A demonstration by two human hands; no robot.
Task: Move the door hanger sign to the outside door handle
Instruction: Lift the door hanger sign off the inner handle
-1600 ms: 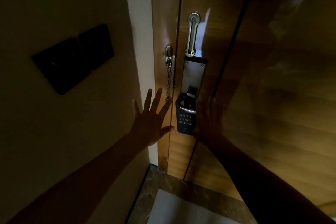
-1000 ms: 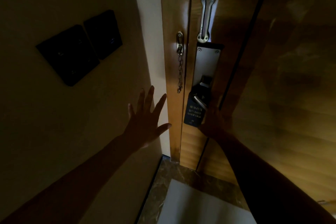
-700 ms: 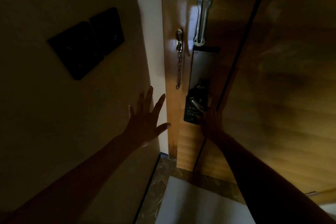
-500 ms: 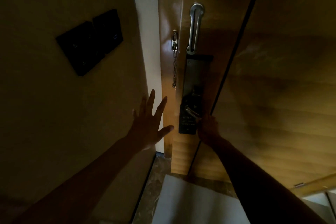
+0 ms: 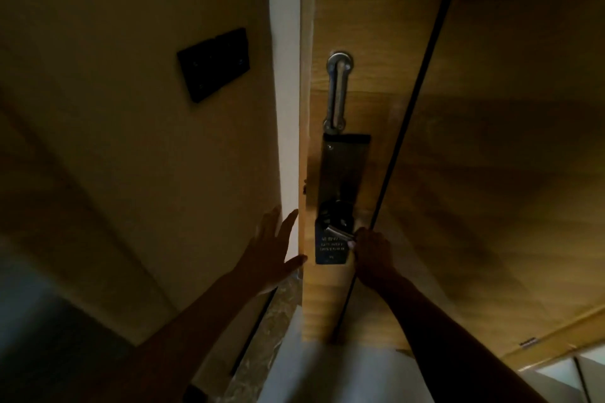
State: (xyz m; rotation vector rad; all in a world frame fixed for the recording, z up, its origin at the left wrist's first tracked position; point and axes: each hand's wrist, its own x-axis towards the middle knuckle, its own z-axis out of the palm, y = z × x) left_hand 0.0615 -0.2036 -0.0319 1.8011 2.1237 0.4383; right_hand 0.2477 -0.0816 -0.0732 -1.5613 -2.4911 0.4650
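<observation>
**A:** Wooden door (image 5: 360,26), glossy, dim light. Status of sign?

**B:** Dark door hanger sign (image 5: 330,247) hung on inside door handle (image 5: 339,232), flat against door face, below long dark lock plate (image 5: 342,170). Pale lettering on sign, too blurred to read. Silver lever of handle crossing top of sign, slanting down to the right.

**A:** Right hand?

**B:** Right hand (image 5: 371,253) at right end of lever, just beside right edge of sign. Fingers curled toward lever; thumb tip touching its end. Closed around lever or only resting against it: cannot tell, too dark.

**A:** Left hand?

**B:** Left hand (image 5: 273,250) spread wide, fingers apart, holding nothing. Positioned left of door edge, over pale frame strip (image 5: 284,108). Contact with frame not clear.

**A:** Other fittings?

**B:** Silver chain-guard slot (image 5: 337,91) vertical, directly above lock plate. Black switch panel (image 5: 214,64) on beige wall (image 5: 131,141), well left of door. Thin dark line (image 5: 415,91) running down door right of plate. Pale floor (image 5: 327,376) near, between both forearms.
</observation>
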